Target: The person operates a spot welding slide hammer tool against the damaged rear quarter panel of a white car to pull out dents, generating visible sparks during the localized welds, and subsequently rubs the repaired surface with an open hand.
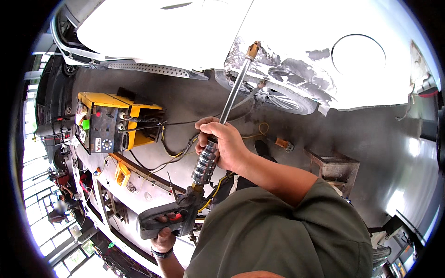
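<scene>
A slide-hammer dent puller point(235, 90) runs from my body up to the white car's damaged rear panel point(296, 76). Its copper-coloured tip point(252, 50) meets the scraped, bare patch ahead of the round fuel flap; whether it is attached I cannot tell. My left hand point(163, 240) is closed through the loop of the puller's black pistol handle point(169, 220), with a red trigger beside the fingers. Higher up, my right hand point(221, 142) closes around the rod at the upper end of the ribbed steel slide weight point(204, 164).
Left of me stands a yellow and black welding machine point(107, 123), its cables point(178, 160) trailing across the floor. Below the panel is the car's wheel point(278, 98). A rusty metal stool point(334, 167) and a small orange tool point(283, 143) are to the right.
</scene>
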Motion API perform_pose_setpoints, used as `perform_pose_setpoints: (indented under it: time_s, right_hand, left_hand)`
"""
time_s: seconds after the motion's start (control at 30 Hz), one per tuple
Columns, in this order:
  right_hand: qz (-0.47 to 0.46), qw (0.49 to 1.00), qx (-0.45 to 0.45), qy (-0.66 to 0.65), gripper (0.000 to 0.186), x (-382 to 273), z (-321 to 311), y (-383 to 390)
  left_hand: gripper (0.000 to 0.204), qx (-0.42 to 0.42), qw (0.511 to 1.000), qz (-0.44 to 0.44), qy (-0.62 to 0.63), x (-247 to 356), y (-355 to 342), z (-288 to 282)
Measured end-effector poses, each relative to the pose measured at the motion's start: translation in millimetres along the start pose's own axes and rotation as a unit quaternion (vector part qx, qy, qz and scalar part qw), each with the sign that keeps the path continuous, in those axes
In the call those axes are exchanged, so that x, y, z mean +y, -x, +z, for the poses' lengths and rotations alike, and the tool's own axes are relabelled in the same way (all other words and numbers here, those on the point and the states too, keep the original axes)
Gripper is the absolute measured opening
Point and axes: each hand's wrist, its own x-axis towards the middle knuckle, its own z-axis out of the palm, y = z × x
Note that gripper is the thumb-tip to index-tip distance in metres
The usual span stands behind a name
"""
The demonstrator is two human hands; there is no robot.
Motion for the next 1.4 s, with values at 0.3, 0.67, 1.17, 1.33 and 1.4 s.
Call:
perform_pose_setpoints:
  time_s: [0.3,0.67,1.17,1.33,1.4]
  right_hand:
    - [-0.044,0.996,-0.009,0.077,0.032,-94.1,-8.7,-35.7]
    - [0.020,0.996,0.084,-0.013,0.015,72.9,-5.7,31.1]
    - [-0.045,0.995,0.067,0.052,0.018,22.5,20.0,-30.9]
    - [-0.032,0.997,0.051,0.043,0.017,17.7,19.5,-32.7]
    - [-0.009,0.998,0.058,0.039,0.017,13.6,21.6,-27.9]
  left_hand:
    - [0.048,0.012,1.000,-0.019,-0.006,17.9,-10.2,44.9]
    - [0.074,0.032,0.993,-0.113,0.018,19.1,-4.5,-34.3]
    - [0.050,-0.088,0.992,-0.049,0.069,10.6,-83.1,-48.8]
    - [0.047,-0.057,0.997,-0.030,0.046,15.0,-73.9,-42.0]
    - [0.046,-0.051,0.998,-0.025,0.031,16.3,-67.7,-38.3]
